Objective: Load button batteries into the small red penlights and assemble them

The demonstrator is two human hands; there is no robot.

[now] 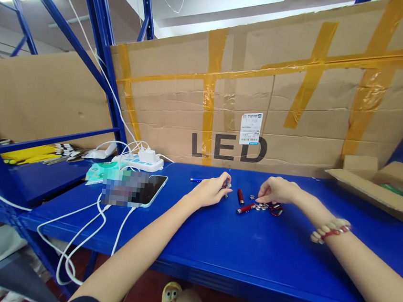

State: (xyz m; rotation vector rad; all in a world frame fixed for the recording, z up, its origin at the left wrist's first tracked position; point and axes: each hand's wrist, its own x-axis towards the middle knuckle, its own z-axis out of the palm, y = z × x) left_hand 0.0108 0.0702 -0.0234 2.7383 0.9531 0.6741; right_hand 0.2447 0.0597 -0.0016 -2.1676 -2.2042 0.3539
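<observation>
My left hand (213, 190) is over the blue tabletop, its thumb and forefinger curled around a small silvery piece (229, 185). Another tiny silvery bit (226, 196) lies just under those fingertips. My right hand (277, 190) reaches down with its fingers pinched together at a pile of small shiny round pieces (261, 207), which look like button cells. Whatever its fingertips hold is hidden. Between the hands lie a dark red tube (241, 197) and a second red tube (246, 208) with a silvery end. Several red pieces (275, 208) sit partly under my right hand. Left of my left hand is a blue tube (196, 180).
A phone (153, 190), a green-white packet (95, 172) and a white power strip (153, 164) with trailing cables (99, 222) occupy the left. An open carton (366, 187) stands right. A tall cardboard box (176, 114) forms the back, between blue shelf posts (101, 25).
</observation>
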